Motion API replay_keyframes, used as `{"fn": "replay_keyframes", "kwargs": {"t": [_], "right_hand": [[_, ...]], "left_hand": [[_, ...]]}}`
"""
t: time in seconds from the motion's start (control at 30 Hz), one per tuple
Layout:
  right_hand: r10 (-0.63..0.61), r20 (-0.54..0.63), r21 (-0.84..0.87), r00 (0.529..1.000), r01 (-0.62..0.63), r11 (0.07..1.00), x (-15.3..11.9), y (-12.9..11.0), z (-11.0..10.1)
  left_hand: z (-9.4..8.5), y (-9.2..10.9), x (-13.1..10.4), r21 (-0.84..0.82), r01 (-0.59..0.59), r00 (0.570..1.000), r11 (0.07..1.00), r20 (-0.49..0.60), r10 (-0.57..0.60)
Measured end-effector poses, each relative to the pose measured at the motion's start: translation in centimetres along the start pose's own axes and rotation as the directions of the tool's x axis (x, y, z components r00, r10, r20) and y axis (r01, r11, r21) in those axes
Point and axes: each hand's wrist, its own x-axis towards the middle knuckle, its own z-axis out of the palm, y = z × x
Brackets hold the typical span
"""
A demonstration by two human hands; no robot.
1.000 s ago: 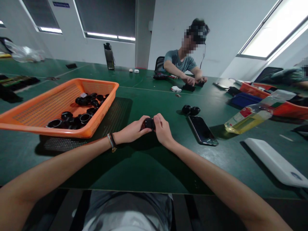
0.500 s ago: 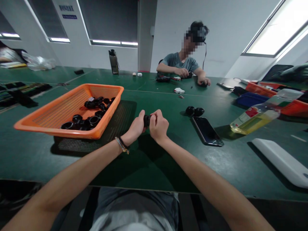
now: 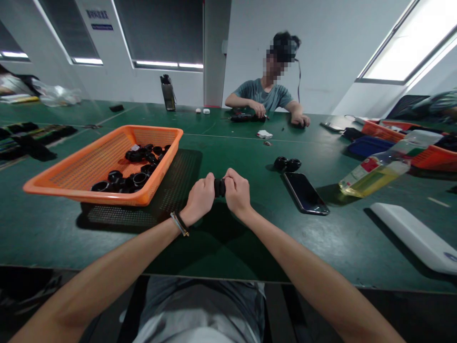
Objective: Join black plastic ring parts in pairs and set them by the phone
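Between my two hands is a small black ribbed cylindrical part [image 3: 220,187], held just above the green table. My left hand [image 3: 201,199] is closed around its left end, thumb on top. On the other end, my right hand [image 3: 237,192] is closed with its fingers curled. Most of the part is hidden by my fingers. To the left, an orange basket [image 3: 60,183] holds several black ring-shaped parts [image 3: 139,179]. A pair of round black parts [image 3: 287,164] lies on the table to the right of my hands.
A phone [image 3: 306,193] lies to the right, near a tilted bottle of yellow liquid [image 3: 373,175] and a white oblong device [image 3: 414,236]. Across the green table [image 3: 228,147] a co-worker [image 3: 266,93] handles dark items. A dark drinking bottle [image 3: 167,93] stands at the back.
My hands have come slightly lower and nearer, and the black part between them shows more level. The co-worker's hand has moved left onto a dark tool.
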Motion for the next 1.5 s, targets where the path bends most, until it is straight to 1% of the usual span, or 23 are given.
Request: {"fn": "replay_keyframes", "kwargs": {"t": [0.07,0.13,0.3,0.4,0.53,0.63,0.73,0.9,1.03,1.1,1.17,1.23,1.3,1.4,1.5], "right_hand": [[0.01,-0.011,0.009,1.0,-0.01,1.0,-0.1,-0.1,-0.1],[0.021,-0.043,-0.003,0.999,-0.021,1.0,-0.2,-0.3,-0.2],[0.021,-0.106,-0.032,0.994,-0.024,0.999,-0.4,-1.2,-0.5],[0.052,-0.111,-0.015,0.992,-0.054,0.998,-0.3,-1.5,-0.6],[0.104,-0.104,0.02,0.989,-0.102,0.995,-0.2,-1.4,-0.4],[0.148,-0.099,0.046,0.984,-0.144,0.989,-0.1,-1.2,-0.2],[0.188,-0.08,0.068,0.979,-0.183,0.981,0.1,-0.8,-0.1],[0.271,-0.038,0.113,0.962,-0.266,0.957,0.2,-0.3,0.1],[0.357,0.013,0.123,0.934,-0.356,0.926,0.3,0.3,0.4],[0.386,0.043,0.127,0.922,-0.388,0.913,0.3,0.6,0.6],[0.403,0.063,0.139,0.913,-0.408,0.902,0.3,0.7,0.7],[0.41,0.065,0.144,0.91,-0.415,0.898,0.3,0.7,0.7],[0.398,0.05,0.125,0.916,-0.401,0.907,0.4,0.7,0.6],[0.318,0.005,0.064,0.948,-0.318,0.946,0.6,0.9,0.3],[0.189,-0.05,-0.037,0.981,-0.191,0.981,0.7,1.5,0.2]], "left_hand": [[0.0,0.4,-0.2,0.087,-0.002,1.0,0.996,-0.02,0.004],[0.1,0.8,-0.5,0.141,-0.015,0.998,0.99,-0.055,0.023],[0.4,1.3,-1.0,0.097,-0.079,0.988,0.992,-0.125,0.091],[0.4,1.2,-1.1,0.153,-0.136,0.977,0.979,-0.143,0.158],[0.3,0.8,-1.0,0.274,-0.246,0.952,0.93,-0.112,0.285],[0.3,0.4,-0.7,0.344,-0.291,0.936,0.893,-0.093,0.341],[0.3,0.1,-0.4,0.38,-0.347,0.914,0.858,-0.07,0.4],[0.2,-0.4,0.0,0.413,-0.456,0.859,0.789,-0.029,0.511],[-0.1,-1.0,0.4,0.46,-0.528,0.806,0.714,0.006,0.592],[-0.3,-1.2,0.6,0.479,-0.559,0.781,0.677,0.03,0.624],[-0.4,-1.4,0.8,0.489,-0.577,0.768,0.655,0.051,0.638],[-0.4,-1.4,0.9,0.479,-0.58,0.77,0.658,0.06,0.635],[-0.2,-1.3,1.0,0.459,-0.563,0.791,0.687,0.058,0.609],[0.3,-0.8,1.1,0.425,-0.49,0.852,0.761,0.051,0.521],[1.0,-0.4,1.1,0.33,-0.357,0.925,0.874,-0.002,0.379]]}}
